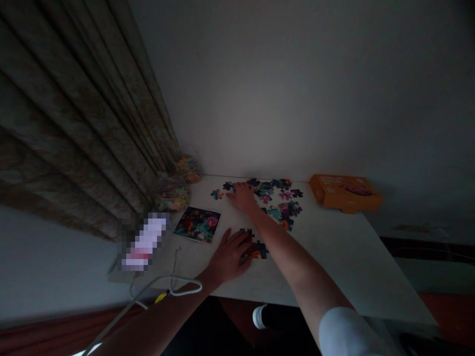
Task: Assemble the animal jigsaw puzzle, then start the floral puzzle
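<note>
My left hand (230,255) rests near the table's front edge, thumb apart, its fingers lying over a few joined jigsaw pieces (260,251) and partly hiding them. Farther back, my right hand (244,197) reaches palm down into the loose jigsaw pieces (265,190), fingers spread and touching some of them. Whether a piece lies beneath those fingertips cannot be made out. More pieces (285,211) are scattered right of my right forearm. Left of my hands lies a colourful picture card (198,225) with a white border.
An orange box (345,193) stands at the table's back right. Clear bags of puzzle pieces (172,195) sit by the curtain (74,99). A blurred-out phone-like screen (146,242) is at the left, and a white cable (185,291) loops above my left forearm. The wall (267,99) bounds the back.
</note>
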Demonstrator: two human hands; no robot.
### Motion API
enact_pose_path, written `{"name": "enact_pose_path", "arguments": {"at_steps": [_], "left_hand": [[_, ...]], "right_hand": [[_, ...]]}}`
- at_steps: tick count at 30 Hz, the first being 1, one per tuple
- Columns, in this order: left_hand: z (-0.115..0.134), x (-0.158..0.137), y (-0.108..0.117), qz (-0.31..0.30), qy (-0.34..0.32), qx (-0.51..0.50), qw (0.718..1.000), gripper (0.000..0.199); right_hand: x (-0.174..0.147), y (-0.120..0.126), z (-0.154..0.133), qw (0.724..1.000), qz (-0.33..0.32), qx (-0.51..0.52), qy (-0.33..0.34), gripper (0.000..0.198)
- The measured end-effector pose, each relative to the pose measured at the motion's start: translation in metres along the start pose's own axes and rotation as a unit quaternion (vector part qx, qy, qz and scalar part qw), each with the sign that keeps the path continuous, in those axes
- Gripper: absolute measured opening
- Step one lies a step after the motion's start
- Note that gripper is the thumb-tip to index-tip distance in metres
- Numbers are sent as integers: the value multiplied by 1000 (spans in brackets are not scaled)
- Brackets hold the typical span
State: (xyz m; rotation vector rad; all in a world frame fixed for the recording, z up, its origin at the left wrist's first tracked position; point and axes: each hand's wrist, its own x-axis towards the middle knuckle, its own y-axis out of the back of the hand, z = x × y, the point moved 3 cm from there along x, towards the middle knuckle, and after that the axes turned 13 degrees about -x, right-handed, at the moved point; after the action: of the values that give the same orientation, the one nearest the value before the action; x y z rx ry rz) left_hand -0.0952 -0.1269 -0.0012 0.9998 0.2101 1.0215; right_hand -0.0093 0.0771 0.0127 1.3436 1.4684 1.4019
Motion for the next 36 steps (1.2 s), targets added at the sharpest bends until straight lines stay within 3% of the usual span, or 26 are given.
{"name": "enact_pose_path", "arguments": {"at_steps": [6, 12, 16, 19, 30, 36], "left_hand": [[2, 1, 2, -13, 23, -7, 1000, 43], [2, 0, 4, -7, 22, 8, 1000, 36], [2, 1, 5, -2, 26, 22, 999, 31], [4, 2, 6, -2, 24, 29, 999, 30], [1, 4, 5, -1, 34, 42, 999, 34], [-1, 2, 2, -10, 35, 51, 998, 36]], "right_hand": [[25, -11, -13, 998, -17, -30, -47, 39], [17, -3, 18, 999, -30, -28, 31, 52], [-15, 2, 65, 996, -10, -36, 81, 55], [-43, 7, 95, 996, -5, -34, 83, 47], [-145, 28, 157, 992, 56, -97, -64, 45], [-179, 24, 167, 985, 98, -73, -121, 57]]}}
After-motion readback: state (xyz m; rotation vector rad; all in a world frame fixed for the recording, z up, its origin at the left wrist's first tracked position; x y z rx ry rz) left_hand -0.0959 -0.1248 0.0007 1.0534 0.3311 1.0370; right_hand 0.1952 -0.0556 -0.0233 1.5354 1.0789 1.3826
